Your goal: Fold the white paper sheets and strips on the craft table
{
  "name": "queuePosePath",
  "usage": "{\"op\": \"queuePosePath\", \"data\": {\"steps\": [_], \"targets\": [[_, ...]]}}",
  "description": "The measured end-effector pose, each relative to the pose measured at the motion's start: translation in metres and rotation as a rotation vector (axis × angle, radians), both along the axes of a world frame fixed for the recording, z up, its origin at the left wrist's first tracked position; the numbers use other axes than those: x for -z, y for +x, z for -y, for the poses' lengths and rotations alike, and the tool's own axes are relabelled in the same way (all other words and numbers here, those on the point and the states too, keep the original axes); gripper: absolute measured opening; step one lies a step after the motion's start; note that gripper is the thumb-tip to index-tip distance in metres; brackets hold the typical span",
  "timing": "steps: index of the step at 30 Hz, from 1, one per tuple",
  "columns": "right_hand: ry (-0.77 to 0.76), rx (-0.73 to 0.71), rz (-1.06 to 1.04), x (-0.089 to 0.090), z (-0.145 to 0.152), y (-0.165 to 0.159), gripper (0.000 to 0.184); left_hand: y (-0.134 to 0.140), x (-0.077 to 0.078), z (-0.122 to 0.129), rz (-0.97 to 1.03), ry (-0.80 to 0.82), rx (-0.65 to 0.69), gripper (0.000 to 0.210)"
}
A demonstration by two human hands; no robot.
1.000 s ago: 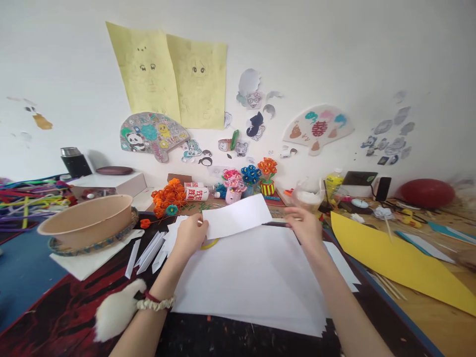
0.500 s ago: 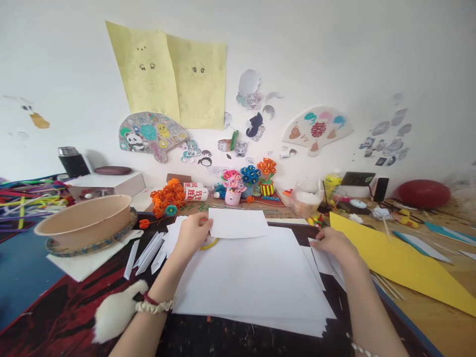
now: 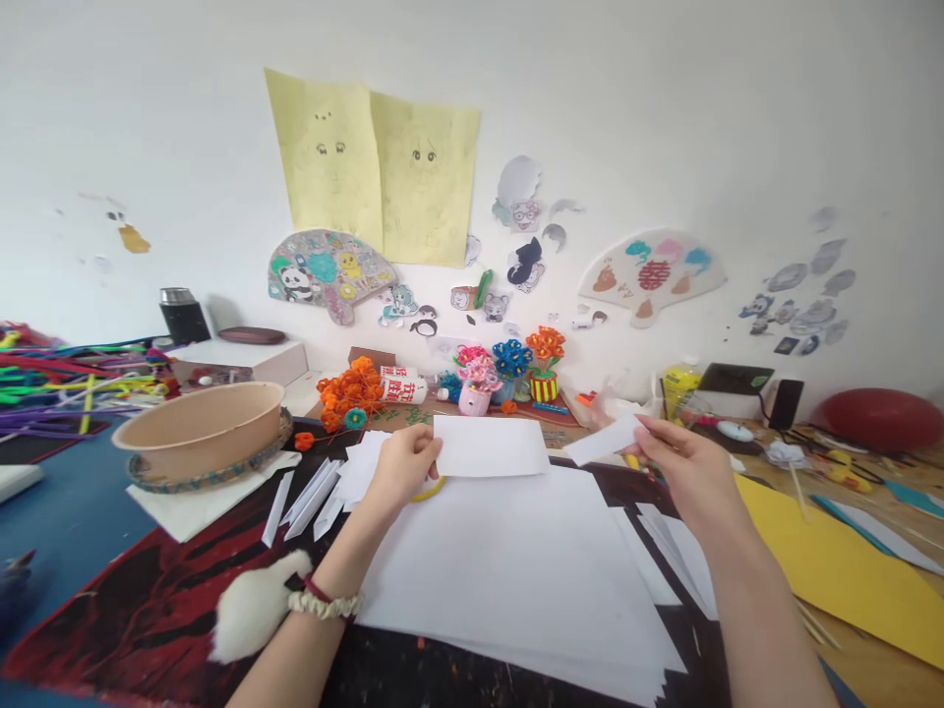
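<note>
My left hand (image 3: pixel 408 460) pinches the left edge of a white rectangular piece of paper (image 3: pixel 493 447), held up above a stack of white sheets (image 3: pixel 487 570). A yellow ring-shaped edge (image 3: pixel 429 489) shows just under that hand, partly hidden. Between the thumb and fingers of my right hand (image 3: pixel 682 462) is a narrow white paper strip (image 3: pixel 603 440), raised and slanting to the left. More white strips (image 3: pixel 675 551) lie beside the stack, under my right forearm. Several folded paper strips (image 3: pixel 314 500) rest left of the stack.
A beige oval basin (image 3: pixel 199 433) stands at left near a white fluffy item (image 3: pixel 255 610). Orange pipe-cleaner flowers (image 3: pixel 350 393) and small flower pots (image 3: pixel 544 385) line the back. A yellow sheet (image 3: pixel 848 560) lies at right. Paper fans (image 3: pixel 653 275) hang on the wall.
My right hand has lifted a narrow paper strip from the right of the stack and brought it up and inward. My left hand keeps its paper. The view has turned slightly left.
</note>
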State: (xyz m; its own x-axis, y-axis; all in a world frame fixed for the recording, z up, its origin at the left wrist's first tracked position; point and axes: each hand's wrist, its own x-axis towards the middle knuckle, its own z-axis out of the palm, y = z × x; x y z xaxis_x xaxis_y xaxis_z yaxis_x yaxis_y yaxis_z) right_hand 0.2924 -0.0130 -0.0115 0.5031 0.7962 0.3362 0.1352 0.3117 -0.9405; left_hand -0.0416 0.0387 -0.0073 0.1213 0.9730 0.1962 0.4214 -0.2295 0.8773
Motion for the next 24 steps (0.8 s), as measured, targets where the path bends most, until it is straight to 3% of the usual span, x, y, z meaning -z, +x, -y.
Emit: {"op": "queuePosePath", "data": {"steps": [4,8,11,13,14,19,21,24], "targets": [[0.084,-0.131,-0.241,-0.004,-0.002,-0.02,0.032,0.006,0.001,0.002,0.044,-0.025,0.053,0.019],[0.004,-0.253,-0.34,-0.001,-0.007,-0.039,0.032,0.011,0.003,0.004,0.07,-0.088,0.152,0.021],[-0.177,-0.331,-0.264,0.004,-0.01,-0.059,0.032,0.014,0.003,0.006,0.063,-0.126,0.195,0.018],[-0.292,-0.358,-0.066,0.011,-0.011,-0.075,0.029,0.015,0.003,0.007,0.036,-0.142,0.203,0.016],[-0.353,-0.348,0.084,0.015,-0.011,-0.083,0.028,0.014,0.003,0.007,0.014,-0.151,0.203,0.015],[-0.525,-0.234,0.378,0.025,-0.014,-0.098,0.034,0.009,0.003,0.005,-0.181,-0.164,0.148,0.01],[-0.573,-0.126,0.487,0.021,-0.011,-0.083,0.032,0.008,0.002,0.004,-0.269,-0.113,0.09,0.015],[-0.646,0.149,0.628,0.014,0.005,-0.036,0.021,0.009,0.001,0.004,-0.365,-0.032,0.035,0.018]]}}
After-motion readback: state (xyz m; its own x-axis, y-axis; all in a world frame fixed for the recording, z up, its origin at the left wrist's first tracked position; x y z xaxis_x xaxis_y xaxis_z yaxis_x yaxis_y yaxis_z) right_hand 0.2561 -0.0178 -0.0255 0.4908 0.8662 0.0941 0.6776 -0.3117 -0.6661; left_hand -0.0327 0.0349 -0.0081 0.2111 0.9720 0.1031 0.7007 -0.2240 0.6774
